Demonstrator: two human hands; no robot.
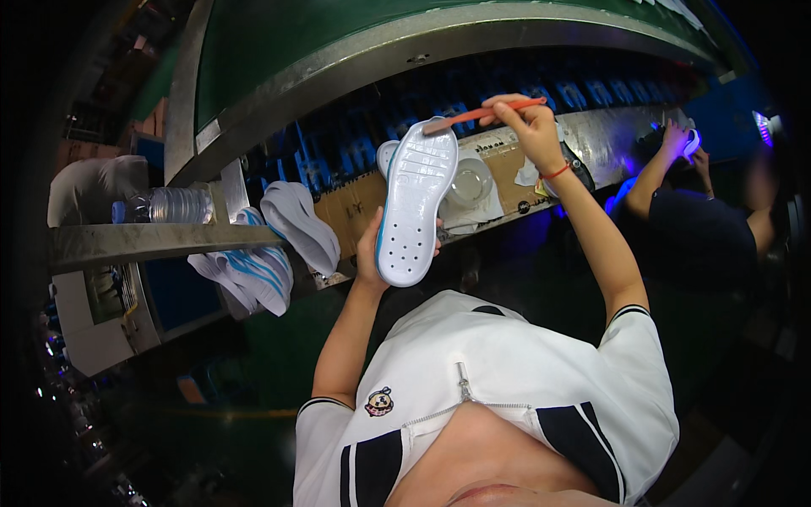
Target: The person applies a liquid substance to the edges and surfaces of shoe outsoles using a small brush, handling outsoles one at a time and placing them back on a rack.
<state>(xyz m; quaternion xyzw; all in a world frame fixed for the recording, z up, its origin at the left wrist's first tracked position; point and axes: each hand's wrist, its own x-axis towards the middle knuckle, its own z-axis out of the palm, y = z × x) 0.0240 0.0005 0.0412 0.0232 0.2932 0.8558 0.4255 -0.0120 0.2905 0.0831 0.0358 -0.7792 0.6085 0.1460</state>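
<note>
My left hand point(370, 247) grips a white shoe sole point(418, 190) with a blue edge from beneath, its fingers wrapped around the lower half. The sole's inner face, with small holes at the near end, points up. In my right hand point(524, 123) is a red-handled brush point(481, 114), held between thumb and fingers. Its bristles lie at the far end of the sole. Behind the sole stands a translucent bowl point(470, 184) on white paper over cardboard. More white soles point(300, 222) lie at the left, some with blue wavy stripes point(256, 272).
Flattened cardboard point(348, 212) covers part of the metal bench point(602, 142). A metal frame point(355, 60) arches over the far side, above blue racks point(355, 149). A plastic water bottle point(171, 205) lies at the left. Another person point(703, 215) works at the right under violet light.
</note>
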